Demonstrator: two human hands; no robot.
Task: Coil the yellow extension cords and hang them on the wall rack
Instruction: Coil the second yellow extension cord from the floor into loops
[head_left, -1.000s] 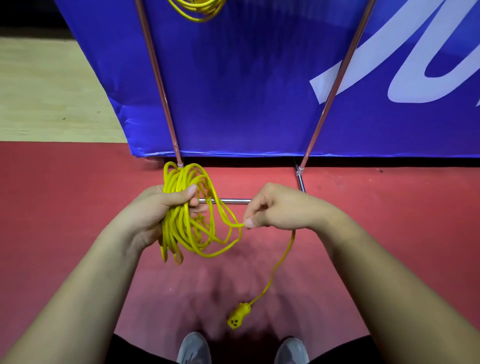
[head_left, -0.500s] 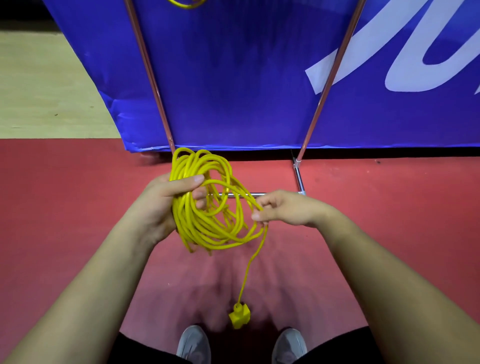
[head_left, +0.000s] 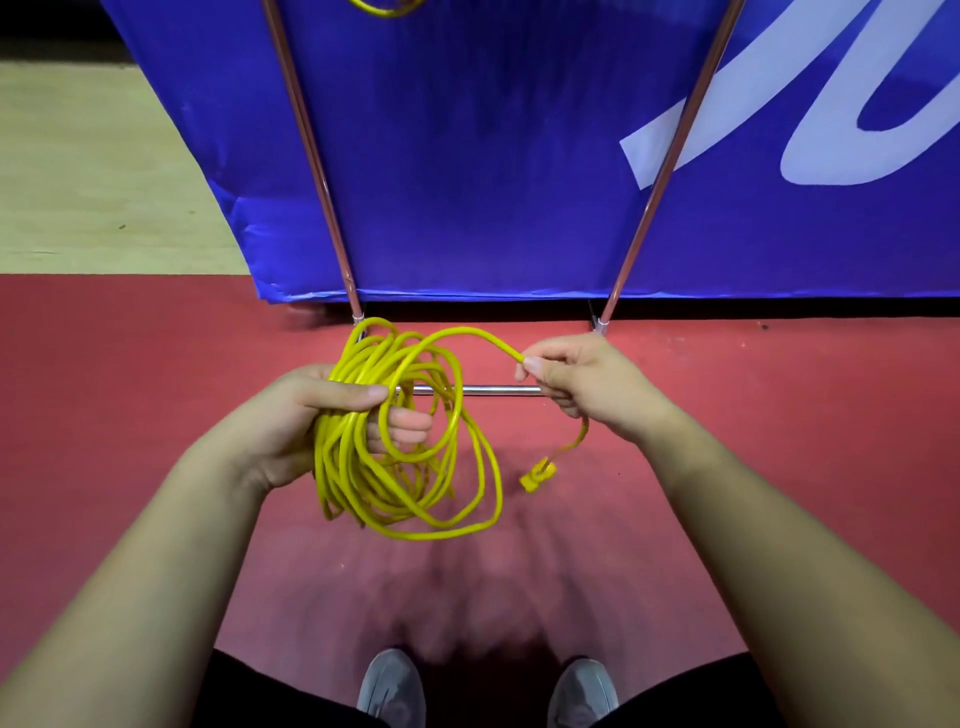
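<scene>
My left hand (head_left: 306, 415) grips a bundle of loops of the yellow extension cord (head_left: 410, 462), thumb across the top of the coil. The loops hang loosely below my fingers. My right hand (head_left: 582, 384) pinches the cord's free end a short way to the right, with a single arc running from it back to the coil. The yellow plug (head_left: 537, 474) dangles just under my right hand, off the floor. Another yellow cord (head_left: 387, 6) hangs at the top edge on the rack, mostly cut off.
A metal rack frame stands in front of me, with two slanted poles (head_left: 311, 156) and a low crossbar (head_left: 498, 389) behind my hands. A blue banner (head_left: 493, 156) covers the rack's back. Red floor (head_left: 130, 389) lies underfoot; my grey shoes (head_left: 392, 686) show at the bottom.
My right hand moved up and to the right, drawing a fresh loop over the coil. The plug rose from near my shoes to just below that hand.
</scene>
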